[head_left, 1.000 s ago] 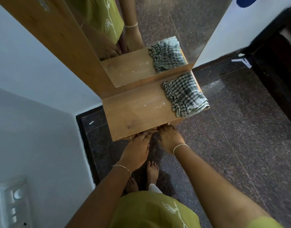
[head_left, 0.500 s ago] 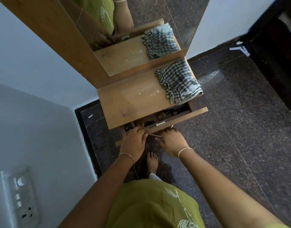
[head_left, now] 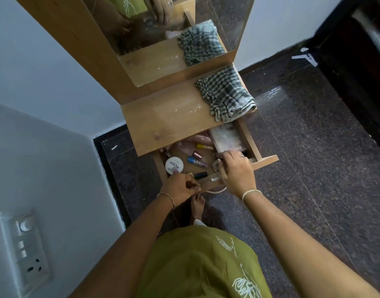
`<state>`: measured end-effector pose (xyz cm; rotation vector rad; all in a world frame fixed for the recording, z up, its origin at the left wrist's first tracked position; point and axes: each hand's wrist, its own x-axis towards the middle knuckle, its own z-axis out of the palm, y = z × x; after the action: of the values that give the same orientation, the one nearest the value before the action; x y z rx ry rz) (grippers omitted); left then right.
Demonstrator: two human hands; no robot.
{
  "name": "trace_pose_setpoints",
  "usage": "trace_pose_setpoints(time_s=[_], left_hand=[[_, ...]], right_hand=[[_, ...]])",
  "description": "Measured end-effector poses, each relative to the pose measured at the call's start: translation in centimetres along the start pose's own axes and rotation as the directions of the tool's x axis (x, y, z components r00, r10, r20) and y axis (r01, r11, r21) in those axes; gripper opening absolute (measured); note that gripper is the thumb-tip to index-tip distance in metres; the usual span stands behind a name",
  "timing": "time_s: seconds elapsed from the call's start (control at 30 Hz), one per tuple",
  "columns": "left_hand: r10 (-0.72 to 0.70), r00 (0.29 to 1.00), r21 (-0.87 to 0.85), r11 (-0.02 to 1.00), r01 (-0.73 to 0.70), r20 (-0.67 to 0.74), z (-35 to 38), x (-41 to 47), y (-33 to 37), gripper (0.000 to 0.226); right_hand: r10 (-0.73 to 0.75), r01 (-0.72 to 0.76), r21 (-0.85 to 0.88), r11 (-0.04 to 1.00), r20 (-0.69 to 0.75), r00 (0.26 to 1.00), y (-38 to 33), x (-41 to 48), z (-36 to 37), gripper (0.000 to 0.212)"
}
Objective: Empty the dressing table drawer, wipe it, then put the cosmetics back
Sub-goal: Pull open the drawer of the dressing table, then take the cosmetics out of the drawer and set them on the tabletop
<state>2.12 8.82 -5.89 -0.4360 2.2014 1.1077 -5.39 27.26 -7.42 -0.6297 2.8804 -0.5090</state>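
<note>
Open wooden drawer (head_left: 268, 160), cosmetics inside.
Both curled, holds unclear: right hand (head_left: 236, 168) inside, left hand (head_left: 180, 187) at near rim, blue-capped bottle (head_left: 194, 161) between.

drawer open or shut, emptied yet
Open, not emptied: the drawer is pulled out, with a round white tin and small bottles inside.

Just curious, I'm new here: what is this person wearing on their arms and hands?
No sleeves are in view. The left hand has a thin metal bangle at its wrist. The right hand has a pale thin bracelet at its wrist and a ring on one finger.
</note>
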Motion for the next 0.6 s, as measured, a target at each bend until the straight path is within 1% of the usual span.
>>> trace_pose_setpoints(time_s=[0.07,0.2,0.27,0.37,0.47,0.53,0.6], left_hand=[[-0.001,1.0,0.003,1.0,0.0,0.025,0.7,-0.4,-0.1,0.014],[0.004,0.998,0.026,1.0,-0.005,0.067,1.9,-0.9,0.0,0.013],[0.003,0.997,0.035,0.999,-0.005,0.077,2.3,-0.9,-0.1,0.012],[0.003,0.995,0.04,0.999,-0.007,0.103,2.9,-0.8,-0.3,0.011],[-0.005,0.991,0.052,0.999,-0.003,0.135,3.3,-0.6,-0.4,0.012],[-0.011,0.987,0.058,0.998,0.002,0.163,3.3,-0.7,-0.4,0.015],[-0.024,0.981,0.028,0.999,0.019,0.194,3.1,-0.4,0.1,0.018]], right_hand=[[0.059,-0.06,0.021,0.998,0.041,0.997,0.2,-0.1,0.5,0.017],[0.218,-0.22,0.065,0.973,0.038,0.975,0.8,-0.9,1.1,0.026],[0.291,-0.294,0.052,0.955,0.048,0.955,1.1,-1.0,1.3,0.029],[0.372,-0.373,0.008,0.928,0.064,0.926,1.6,-1.0,1.6,0.035],[0.458,-0.459,0.0,0.888,0.084,0.885,1.9,-1.0,1.5,0.041],[0.492,-0.495,0.001,0.869,0.097,0.865,2.0,-1.0,1.5,0.045],[0.515,-0.519,0.013,0.854,0.109,0.85,2.2,-1.0,1.5,0.046]])
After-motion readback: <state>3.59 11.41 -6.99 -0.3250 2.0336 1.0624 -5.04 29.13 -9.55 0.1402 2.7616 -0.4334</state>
